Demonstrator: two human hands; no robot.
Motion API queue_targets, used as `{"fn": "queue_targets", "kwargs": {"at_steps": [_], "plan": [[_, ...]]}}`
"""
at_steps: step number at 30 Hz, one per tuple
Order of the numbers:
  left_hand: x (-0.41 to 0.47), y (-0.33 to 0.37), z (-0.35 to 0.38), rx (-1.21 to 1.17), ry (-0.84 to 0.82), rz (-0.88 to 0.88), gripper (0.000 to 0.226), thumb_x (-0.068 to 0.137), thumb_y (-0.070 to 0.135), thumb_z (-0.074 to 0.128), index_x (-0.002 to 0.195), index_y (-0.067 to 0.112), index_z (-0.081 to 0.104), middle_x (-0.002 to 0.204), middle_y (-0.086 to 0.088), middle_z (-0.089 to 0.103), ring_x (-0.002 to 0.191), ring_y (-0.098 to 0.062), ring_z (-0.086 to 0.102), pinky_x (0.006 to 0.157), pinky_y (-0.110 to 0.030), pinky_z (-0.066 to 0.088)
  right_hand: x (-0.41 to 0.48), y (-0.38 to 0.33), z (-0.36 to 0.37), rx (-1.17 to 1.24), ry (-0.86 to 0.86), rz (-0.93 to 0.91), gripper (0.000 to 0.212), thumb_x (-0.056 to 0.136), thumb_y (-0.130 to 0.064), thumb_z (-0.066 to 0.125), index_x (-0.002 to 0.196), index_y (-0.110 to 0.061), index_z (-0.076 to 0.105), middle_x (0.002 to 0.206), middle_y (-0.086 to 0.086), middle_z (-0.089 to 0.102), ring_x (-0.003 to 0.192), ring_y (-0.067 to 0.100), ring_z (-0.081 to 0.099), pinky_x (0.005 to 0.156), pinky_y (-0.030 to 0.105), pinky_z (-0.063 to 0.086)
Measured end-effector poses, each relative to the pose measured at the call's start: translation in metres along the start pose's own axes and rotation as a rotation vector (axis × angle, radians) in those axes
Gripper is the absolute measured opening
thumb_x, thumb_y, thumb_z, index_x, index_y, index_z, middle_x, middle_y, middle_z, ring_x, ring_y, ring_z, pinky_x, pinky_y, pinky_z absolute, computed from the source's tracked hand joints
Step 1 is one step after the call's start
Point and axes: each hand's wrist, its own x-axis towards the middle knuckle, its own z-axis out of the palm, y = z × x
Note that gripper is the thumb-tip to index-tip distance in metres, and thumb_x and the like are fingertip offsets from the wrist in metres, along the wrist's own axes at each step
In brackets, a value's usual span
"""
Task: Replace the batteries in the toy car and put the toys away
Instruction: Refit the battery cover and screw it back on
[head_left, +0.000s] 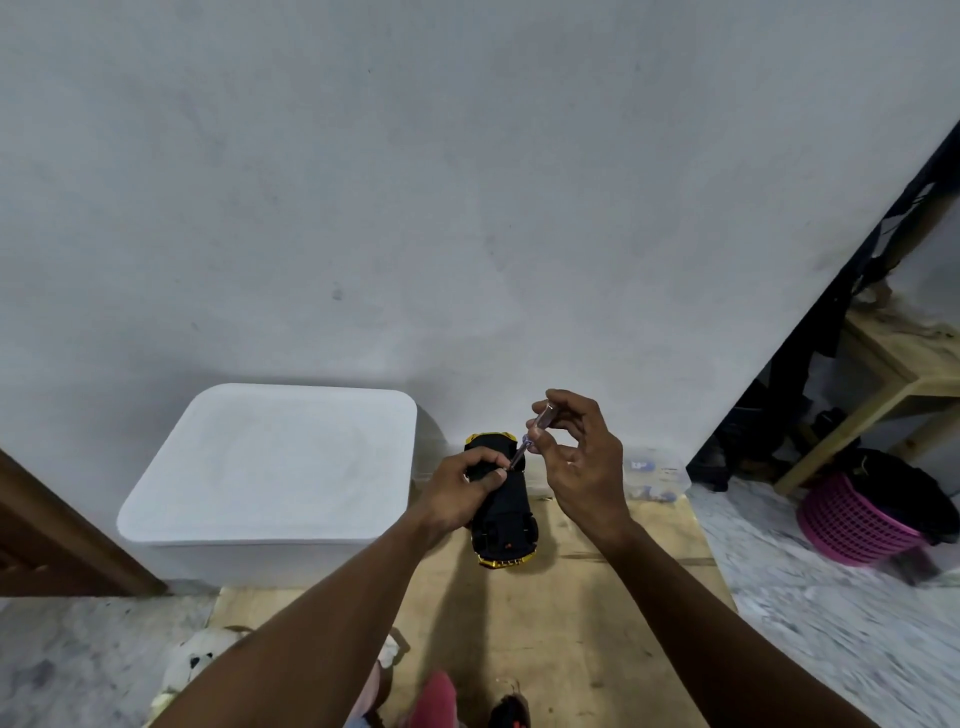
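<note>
The right hand (582, 457) pinches the clear handle of a small screwdriver (527, 439) between thumb and fingertips, the other fingers curled loosely; the tool slants down and to the left, its tip meeting the underside of the toy car (503, 506). The left hand (460, 493) is closed over the left side of the car near its middle, thumb and forefinger pressed close beside the screwdriver tip. The car lies upside down on a wooden board (571, 623), black belly up with yellow trim showing at its near and far ends, its length running from near to far. Just left of the car a white bin (270, 467) with a closed lid stands against the wall (467, 182). To the right of the right hand, by the foot of the wall, sits a small clear box (657, 475) with blue marks; what it holds is too blurred to tell. Farther right a pink basket (857, 525) holding dark cloth stands on the floor beneath a wooden bench (893, 379). At the near left, a white stuffed animal (195, 660) lies partly hidden behind the left forearm.
</note>
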Motion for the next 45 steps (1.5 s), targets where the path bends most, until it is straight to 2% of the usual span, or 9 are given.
{"fn": "queue_targets", "kwargs": {"at_steps": [13,18,21,28,31,33,35,40,45], "plan": [[-0.004,-0.001,0.003,-0.012,-0.01,0.006,0.014,0.094,0.019,0.067,0.086,0.03,0.069,0.089,0.006,0.065,0.08,-0.011,0.06,0.059,-0.024,0.051,-0.006,-0.007,-0.001,0.015,0.039,-0.027,0.047,0.09,0.003,0.066,0.118,-0.032,0.055,0.1,-0.008,0.067,0.101,0.023,0.069,0.07,0.046,0.062],[-0.007,-0.001,0.004,-0.027,-0.001,0.01,0.012,0.093,0.018,0.068,0.087,0.028,0.07,0.089,0.007,0.066,0.081,-0.011,0.06,0.06,-0.024,0.051,-0.008,-0.011,-0.001,-0.052,0.015,-0.078,0.056,0.091,0.003,0.065,0.115,-0.047,0.054,0.102,-0.009,0.067,0.094,0.022,0.07,0.071,0.044,0.062],[-0.008,0.0,0.005,-0.029,0.004,0.032,0.016,0.094,0.017,0.068,0.084,0.03,0.069,0.086,0.011,0.066,0.08,-0.01,0.06,0.06,-0.024,0.051,-0.009,-0.011,-0.001,-0.086,-0.013,-0.123,0.059,0.091,0.005,0.063,0.116,-0.049,0.054,0.104,-0.003,0.067,0.095,0.022,0.069,0.074,0.041,0.062],[-0.011,-0.003,0.006,-0.024,0.019,0.053,0.025,0.093,0.018,0.068,0.078,0.037,0.07,0.088,0.009,0.066,0.077,-0.008,0.06,0.057,-0.024,0.05,-0.015,-0.003,-0.002,-0.128,-0.064,-0.187,0.05,0.091,0.009,0.059,0.122,-0.03,0.057,0.11,0.002,0.067,0.098,0.019,0.067,0.082,0.036,0.061],[-0.01,-0.004,0.005,-0.019,0.014,0.094,0.019,0.093,0.014,0.068,0.084,0.031,0.07,0.093,0.005,0.067,0.081,-0.007,0.06,0.066,-0.02,0.052,-0.017,-0.001,-0.002,-0.149,-0.099,-0.238,0.045,0.091,0.011,0.059,0.127,-0.016,0.06,0.114,-0.002,0.068,0.102,0.014,0.067,0.085,0.032,0.06],[-0.01,-0.005,0.004,-0.019,0.01,0.105,0.015,0.093,0.013,0.068,0.087,0.026,0.071,0.096,0.004,0.068,0.085,-0.007,0.061,0.073,-0.02,0.052,-0.018,-0.001,-0.002,-0.169,-0.125,-0.283,0.043,0.092,0.011,0.057,0.131,-0.008,0.059,0.122,0.002,0.067,0.109,0.013,0.067,0.089,0.028,0.058],[-0.011,-0.005,0.003,-0.038,0.012,0.092,0.013,0.093,0.012,0.068,0.088,0.024,0.071,0.095,0.005,0.068,0.085,-0.008,0.061,0.073,-0.021,0.053,-0.018,-0.001,-0.003,-0.172,-0.115,-0.307,0.043,0.092,0.012,0.055,0.13,-0.007,0.06,0.122,0.005,0.068,0.109,0.016,0.068,0.089,0.03,0.057],[-0.013,-0.006,0.0,-0.065,0.011,0.071,0.007,0.094,0.011,0.066,0.095,0.016,0.071,0.097,0.006,0.069,0.088,-0.01,0.063,0.069,-0.021,0.055,-0.014,-0.001,-0.004,-0.196,-0.111,-0.418,0.039,0.085,0.015,0.067,0.119,-0.004,0.065,0.098,0.006,0.068,0.089,0.02,0.068,0.076,0.039,0.058],[-0.016,-0.003,-0.001,-0.054,0.001,0.082,0.007,0.095,0.01,0.065,0.099,0.011,0.07,0.101,0.002,0.07,0.089,-0.009,0.063,0.067,-0.017,0.052,-0.017,-0.003,-0.001,-0.205,-0.16,-0.408,0.043,0.087,0.015,0.062,0.123,-0.009,0.063,0.115,0.003,0.069,0.11,0.017,0.066,0.095,0.03,0.052]]}}
